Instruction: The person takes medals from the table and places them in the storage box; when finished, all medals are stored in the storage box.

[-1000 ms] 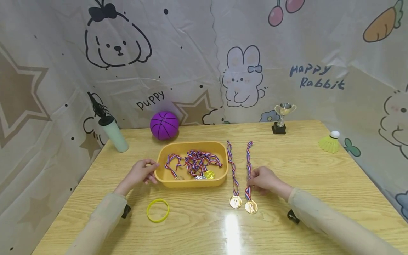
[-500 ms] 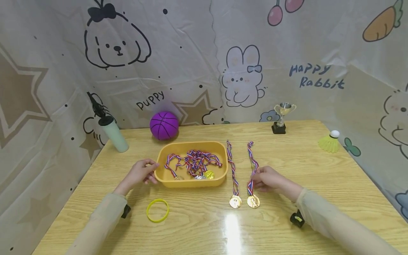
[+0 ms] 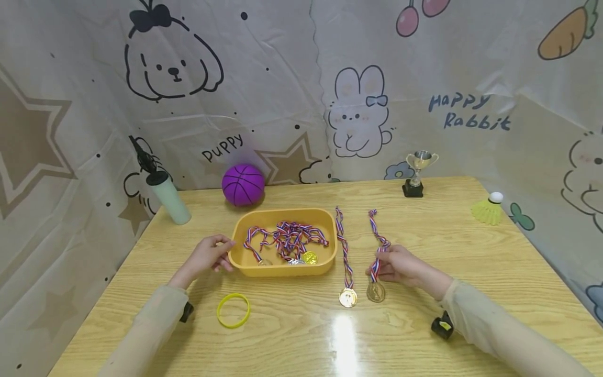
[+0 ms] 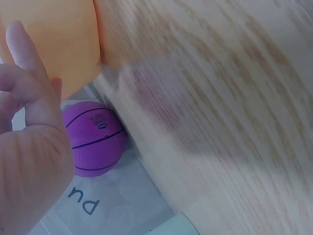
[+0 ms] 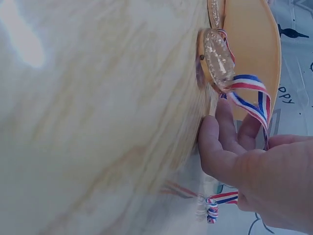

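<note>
My left hand (image 3: 209, 254) holds the left rim of a yellow-orange plastic basket (image 3: 282, 271); in the left wrist view one straight finger (image 4: 24, 49) lies against its wall. Tangled striped ribbons (image 3: 289, 238) with gold and silver medals are in the basket. To its right, my right hand (image 3: 400, 266) pinches the red-white-blue ribbon of a gold medal (image 3: 376, 292). In the right wrist view this medal (image 5: 217, 61) is tilted, its ribbon looping between thumb and fingers. Left of that hand, another gold medal (image 3: 348, 298) lies with its ribbon (image 3: 345, 251) stretched straight.
A yellow wristband ring (image 3: 233, 311) lies in front of the basket. Behind stand a purple mini basketball (image 3: 243, 185), a pale green bottle-shaped pump (image 3: 169, 201) and a small trophy cup (image 3: 414, 175). A yellow shuttlecock (image 3: 488, 209) sits at the table's right edge.
My right hand has shifted slightly right with the gripped ribbon, bending it. The medal on it has moved away from its neighbour, drawn back and tilted. My left hand has stayed still.
</note>
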The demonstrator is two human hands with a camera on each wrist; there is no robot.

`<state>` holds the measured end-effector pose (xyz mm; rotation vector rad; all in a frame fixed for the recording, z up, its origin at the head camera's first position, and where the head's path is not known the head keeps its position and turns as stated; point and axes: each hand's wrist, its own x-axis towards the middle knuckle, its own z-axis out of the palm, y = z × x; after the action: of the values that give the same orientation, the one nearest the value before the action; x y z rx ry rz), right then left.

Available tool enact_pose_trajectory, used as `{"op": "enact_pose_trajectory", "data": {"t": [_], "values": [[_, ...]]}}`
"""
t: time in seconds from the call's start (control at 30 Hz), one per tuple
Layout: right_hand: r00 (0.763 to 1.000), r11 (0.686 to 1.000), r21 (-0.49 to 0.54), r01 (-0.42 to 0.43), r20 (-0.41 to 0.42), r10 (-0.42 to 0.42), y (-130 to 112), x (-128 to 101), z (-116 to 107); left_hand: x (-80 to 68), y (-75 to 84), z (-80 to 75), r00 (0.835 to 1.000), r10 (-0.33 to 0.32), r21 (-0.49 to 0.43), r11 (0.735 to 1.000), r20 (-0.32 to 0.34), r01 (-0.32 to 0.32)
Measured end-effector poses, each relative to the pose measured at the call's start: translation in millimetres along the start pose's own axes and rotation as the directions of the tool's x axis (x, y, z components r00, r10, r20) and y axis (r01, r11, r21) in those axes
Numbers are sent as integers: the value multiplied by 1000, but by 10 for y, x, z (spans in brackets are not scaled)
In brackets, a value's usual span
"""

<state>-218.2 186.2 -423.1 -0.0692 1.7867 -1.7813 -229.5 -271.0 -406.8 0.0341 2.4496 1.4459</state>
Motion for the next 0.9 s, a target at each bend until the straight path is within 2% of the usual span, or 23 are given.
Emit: {"op": "enact_pose_trajectory", "data": {"t": [0.1,0.6,0.9], "values": [[1000,999,33,-1,10,1,7,-7,-20,3,0,2,1000,1,2,1000,-1,-1],[997,998,26,49,59,-51,93,-40,-30,-12,11,14,1000,6,0,1000,-3,-6],[996,997,-44,69,59,-66,79,-51,-14,-16,10,10,1000,15,4,1000,7,-15]]}}
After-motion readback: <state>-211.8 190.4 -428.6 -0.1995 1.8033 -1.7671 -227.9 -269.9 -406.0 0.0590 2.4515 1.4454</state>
